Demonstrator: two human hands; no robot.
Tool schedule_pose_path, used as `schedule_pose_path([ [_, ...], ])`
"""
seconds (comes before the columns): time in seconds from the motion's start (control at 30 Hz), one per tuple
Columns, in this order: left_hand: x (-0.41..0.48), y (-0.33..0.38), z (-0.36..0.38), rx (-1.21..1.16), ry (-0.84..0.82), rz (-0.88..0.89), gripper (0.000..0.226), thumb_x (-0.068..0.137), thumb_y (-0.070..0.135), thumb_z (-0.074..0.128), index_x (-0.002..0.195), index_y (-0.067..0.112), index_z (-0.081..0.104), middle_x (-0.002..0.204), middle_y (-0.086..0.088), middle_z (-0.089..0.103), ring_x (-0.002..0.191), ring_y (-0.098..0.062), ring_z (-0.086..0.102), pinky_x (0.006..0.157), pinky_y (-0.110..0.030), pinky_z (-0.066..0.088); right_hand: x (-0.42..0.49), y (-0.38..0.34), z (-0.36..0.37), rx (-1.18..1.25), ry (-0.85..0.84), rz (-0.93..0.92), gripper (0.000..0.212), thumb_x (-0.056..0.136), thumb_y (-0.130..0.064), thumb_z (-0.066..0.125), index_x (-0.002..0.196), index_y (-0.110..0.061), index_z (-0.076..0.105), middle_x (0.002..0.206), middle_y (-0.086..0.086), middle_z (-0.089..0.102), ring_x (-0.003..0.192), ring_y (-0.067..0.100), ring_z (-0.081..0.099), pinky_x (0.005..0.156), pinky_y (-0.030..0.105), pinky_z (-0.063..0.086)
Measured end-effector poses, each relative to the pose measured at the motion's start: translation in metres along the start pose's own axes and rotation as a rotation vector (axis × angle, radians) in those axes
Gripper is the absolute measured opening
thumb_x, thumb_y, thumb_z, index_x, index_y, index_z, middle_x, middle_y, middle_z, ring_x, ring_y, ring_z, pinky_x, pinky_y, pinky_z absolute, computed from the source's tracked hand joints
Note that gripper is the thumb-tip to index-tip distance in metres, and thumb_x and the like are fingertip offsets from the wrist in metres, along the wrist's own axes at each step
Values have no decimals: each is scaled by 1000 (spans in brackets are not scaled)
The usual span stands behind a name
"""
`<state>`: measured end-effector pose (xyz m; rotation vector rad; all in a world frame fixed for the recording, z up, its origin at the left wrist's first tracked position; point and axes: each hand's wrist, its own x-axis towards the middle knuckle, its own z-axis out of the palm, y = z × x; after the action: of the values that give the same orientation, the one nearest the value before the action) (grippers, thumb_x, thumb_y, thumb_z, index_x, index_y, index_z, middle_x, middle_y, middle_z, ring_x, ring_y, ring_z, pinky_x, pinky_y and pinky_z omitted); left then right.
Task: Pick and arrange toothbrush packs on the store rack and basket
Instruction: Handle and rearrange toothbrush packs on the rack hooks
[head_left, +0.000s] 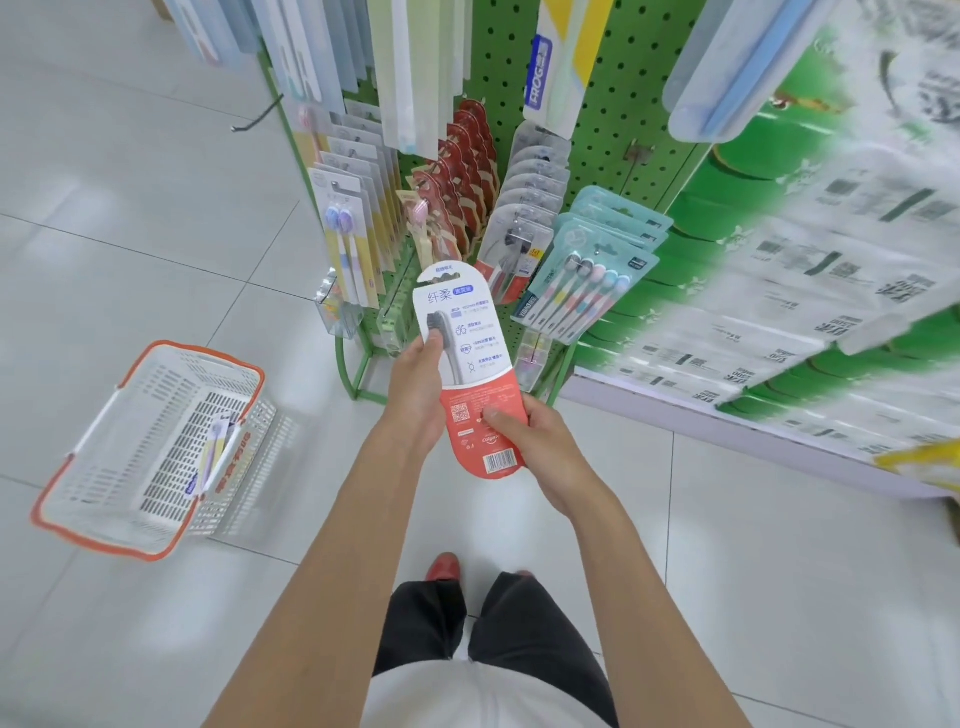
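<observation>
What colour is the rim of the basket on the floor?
Orange; the basket itself is white. The head view shows it.

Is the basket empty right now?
No, a purple toothbrush pack lies inside the white basket on the floor.

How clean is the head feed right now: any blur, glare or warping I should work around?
Head view: the held toothbrush pack is sharp; the green shelf goods at right are smeared by motion blur; the wide angle bends the rack; soft glare patches lie on the floor tiles.
</observation>
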<state>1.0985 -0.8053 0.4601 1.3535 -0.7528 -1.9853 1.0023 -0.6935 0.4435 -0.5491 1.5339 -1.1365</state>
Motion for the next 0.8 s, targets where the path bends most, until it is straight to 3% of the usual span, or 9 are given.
schedule_pose_path([
  [0.1, 3, 1, -7, -49, 13, -40, 34, 105, 29, 42, 128, 8, 57, 117, -18, 68, 106, -37, 66, 93, -54, 51, 0, 2, -8, -9, -89, 31, 35, 86, -12, 73, 120, -18, 64, 112, 3, 73, 104, 24, 69, 97, 43, 53],
  [0.2, 3, 0, -14, -72, 31, -66, 34, 105, 30, 43, 128, 10, 57, 117, -16, 69, 106, -35, 67, 94, -54, 50, -2, 3, -8, -48, -162, 40, 49, 79, -14, 79, 123, -21, 61, 115, 2, 71, 107, 23, 68, 97, 41, 53],
  [0.3, 2, -2, -18, -75, 22, -69, 32, 105, 28, 42, 128, 11, 56, 117, -15, 69, 105, -34, 67, 90, -51, 52, -2, 4, -6, -85, -190, 50, 46, 83, -11, 77, 123, -24, 60, 115, 0, 71, 106, 20, 68, 95, 39, 54],
  [0.5, -4, -6, -17, 20, -178, -112, 31, 104, 24, 43, 126, 10, 60, 113, -19, 70, 96, -34, 70, 82, -47, 56, 19, -23, 2, -49, 66, -23, 39, 92, -32, 67, 128, -19, 58, 112, 4, 71, 94, 18, 72, 80, 33, 59],
  [0.67, -5, -4, -17, 54, -271, -101, 31, 102, 23, 47, 127, 11, 61, 114, -18, 70, 98, -34, 70, 85, -47, 56, 31, -37, 0, -26, 168, -127, 27, 95, -18, 62, 122, -13, 61, 104, 0, 72, 85, 12, 72, 69, 25, 59],
  [0.8, -4, -3, -21, 104, -250, -88, 31, 102, 24, 48, 127, 11, 60, 113, -17, 71, 97, -34, 70, 87, -48, 56, 36, -36, 0, -110, 177, -135, 26, 94, -15, 65, 119, -15, 61, 107, 3, 72, 92, 18, 71, 77, 34, 59],
])
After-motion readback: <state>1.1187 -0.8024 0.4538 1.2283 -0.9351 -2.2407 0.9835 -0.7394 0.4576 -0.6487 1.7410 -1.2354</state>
